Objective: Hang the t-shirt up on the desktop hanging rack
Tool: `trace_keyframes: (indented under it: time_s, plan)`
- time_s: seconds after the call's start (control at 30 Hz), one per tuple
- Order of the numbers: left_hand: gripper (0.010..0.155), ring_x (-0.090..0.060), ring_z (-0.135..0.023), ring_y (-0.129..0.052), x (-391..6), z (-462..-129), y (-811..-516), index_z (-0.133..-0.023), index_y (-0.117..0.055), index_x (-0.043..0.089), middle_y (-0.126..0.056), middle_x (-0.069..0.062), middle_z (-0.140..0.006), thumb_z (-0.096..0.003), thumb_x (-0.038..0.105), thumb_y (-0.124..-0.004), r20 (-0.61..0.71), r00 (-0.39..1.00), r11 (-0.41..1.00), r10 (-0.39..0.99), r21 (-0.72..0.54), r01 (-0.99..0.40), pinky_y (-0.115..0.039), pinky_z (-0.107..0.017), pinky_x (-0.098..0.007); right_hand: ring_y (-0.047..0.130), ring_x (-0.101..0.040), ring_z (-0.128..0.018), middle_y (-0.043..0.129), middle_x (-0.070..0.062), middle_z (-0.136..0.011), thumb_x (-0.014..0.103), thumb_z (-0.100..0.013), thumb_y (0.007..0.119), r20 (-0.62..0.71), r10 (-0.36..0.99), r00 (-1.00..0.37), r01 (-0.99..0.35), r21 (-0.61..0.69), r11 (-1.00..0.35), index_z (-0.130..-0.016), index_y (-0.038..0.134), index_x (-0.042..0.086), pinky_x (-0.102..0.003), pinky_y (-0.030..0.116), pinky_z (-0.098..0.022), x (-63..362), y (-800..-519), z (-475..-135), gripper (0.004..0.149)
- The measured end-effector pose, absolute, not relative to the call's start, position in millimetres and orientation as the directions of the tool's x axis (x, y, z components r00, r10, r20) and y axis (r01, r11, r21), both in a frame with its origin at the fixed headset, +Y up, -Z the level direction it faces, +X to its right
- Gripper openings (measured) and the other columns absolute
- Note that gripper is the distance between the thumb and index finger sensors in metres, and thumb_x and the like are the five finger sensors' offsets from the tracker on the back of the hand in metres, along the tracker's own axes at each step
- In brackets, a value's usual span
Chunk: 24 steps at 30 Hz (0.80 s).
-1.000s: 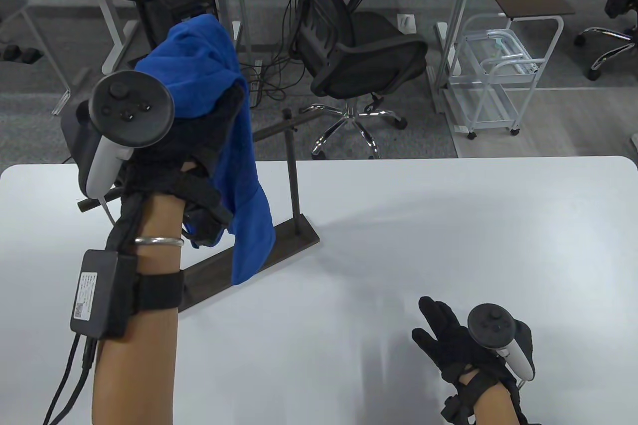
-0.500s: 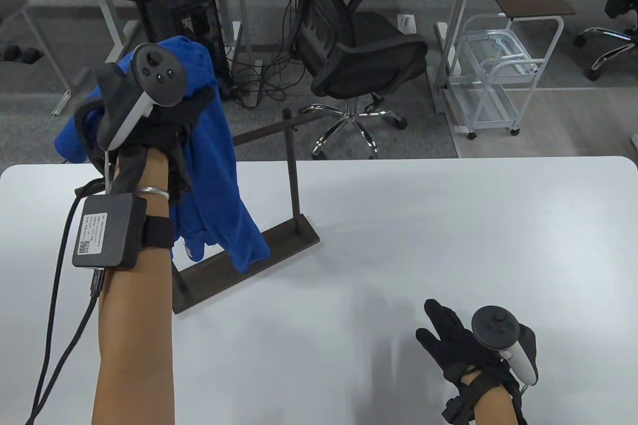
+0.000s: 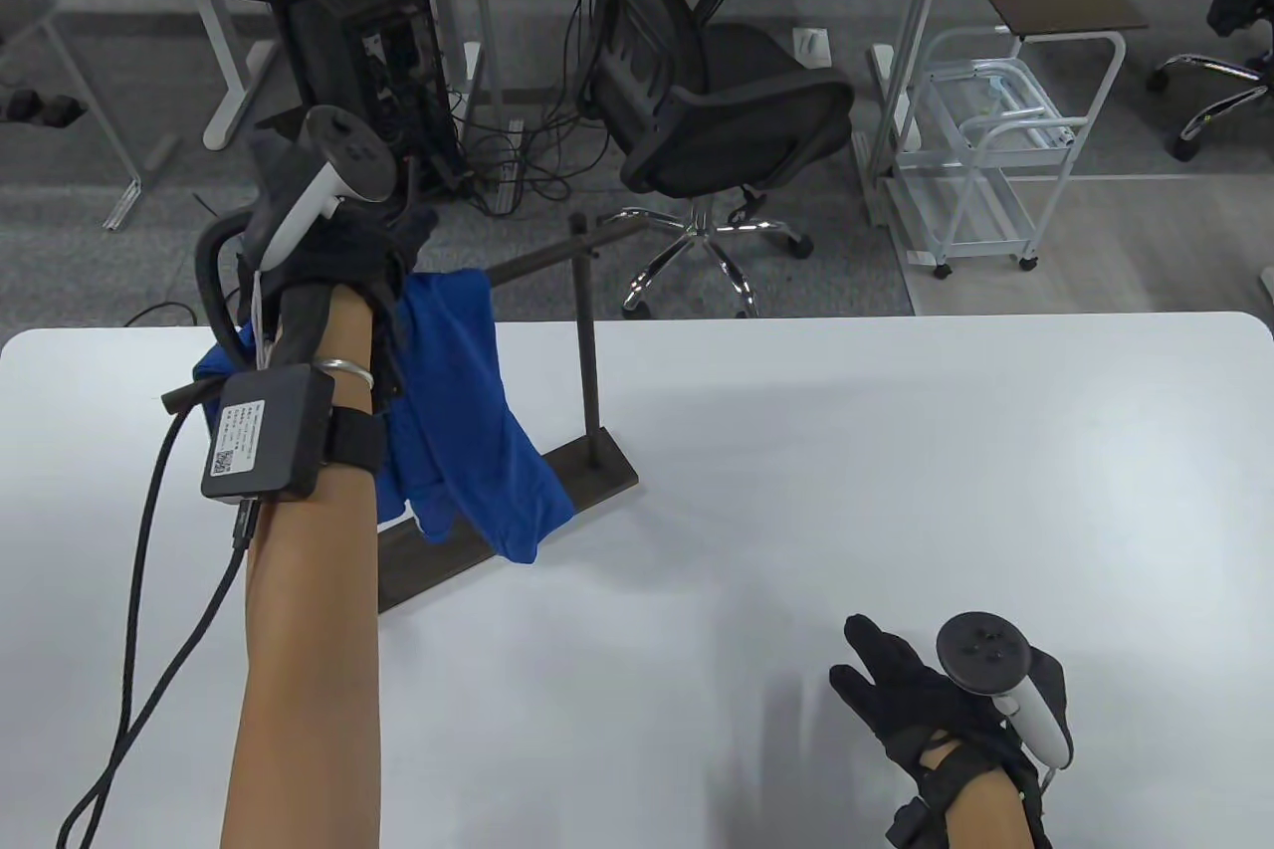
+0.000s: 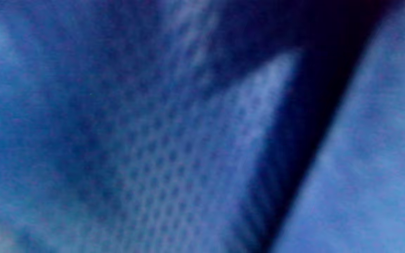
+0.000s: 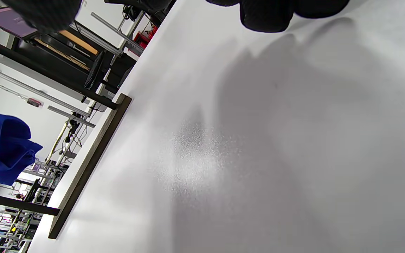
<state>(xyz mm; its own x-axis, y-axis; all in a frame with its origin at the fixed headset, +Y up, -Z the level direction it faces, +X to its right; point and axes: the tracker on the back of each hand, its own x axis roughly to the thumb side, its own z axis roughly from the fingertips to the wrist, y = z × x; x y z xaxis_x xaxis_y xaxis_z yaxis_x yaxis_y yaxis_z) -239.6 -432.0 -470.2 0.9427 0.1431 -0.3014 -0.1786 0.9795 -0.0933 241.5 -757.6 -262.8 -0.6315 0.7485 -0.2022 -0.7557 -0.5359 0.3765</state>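
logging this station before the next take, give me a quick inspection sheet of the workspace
surface: white table, bare around the rack.
job's things: blue t-shirt draped over the bar of the dark hanging rack; its hem hangs down to the rack base.
clutter: nothing seen.
grippers: left hand at the shirt on the bar, grip hidden by cloth; right hand rests on the table, fingers spread.
cables: black cable from the left forearm box; a tangle on the floor.
surroundings: office chair, white cart, desks.

The left hand (image 3: 338, 257) hides its own fingers and part of the rack's bar (image 3: 537, 257), while blurred blue t-shirt (image 4: 174, 147) fills the left wrist view.
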Motion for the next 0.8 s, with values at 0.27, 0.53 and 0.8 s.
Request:
trace_keyframes:
  time_s: [0.27,0.53,0.8]
  plan:
    - [0.078,-0.028,-0.054,-0.104,-231,-452,-413,-0.096,-0.083,0.018,-0.096,-0.009,-0.086,-0.0471,0.07,-0.052,-0.23,0.958,0.976,0.171,0.172,-0.133,-0.077,-0.06,-0.052,0.05,-0.05,-0.089,0.028,-0.02,-0.107,0.058,-0.043,0.067,-0.197,0.763,-0.615,-0.766,0.376,-0.521,-0.105,0.037,0.022,-0.067,0.047,-0.063,244,-757,-263,0.077]
    - [0.076,-0.029,-0.07,-0.098,-233,-426,-390,-0.102,-0.075,0.022,-0.089,-0.007,-0.095,-0.048,0.07,-0.051,-0.172,0.945,0.918,0.28,0.337,-0.21,-0.072,-0.065,-0.054,0.051,-0.05,-0.089,0.028,-0.02,-0.107,0.058,-0.043,0.067,-0.192,0.77,-0.609,-0.77,0.375,-0.516,-0.105,0.038,0.022,-0.067,0.047,-0.063,245,-757,-264,0.077]
    - [0.075,-0.03,-0.077,-0.095,-215,-405,-387,-0.103,-0.073,0.024,-0.086,-0.006,-0.098,-0.0477,0.069,-0.052,-0.057,0.96,0.901,0.275,0.363,-0.237,-0.071,-0.067,-0.054,0.051,-0.05,-0.089,0.028,-0.02,-0.107,0.058,-0.043,0.067,-0.179,0.778,-0.603,-0.775,0.364,-0.517,-0.105,0.038,0.022,-0.067,0.047,-0.063,246,-756,-263,0.077]
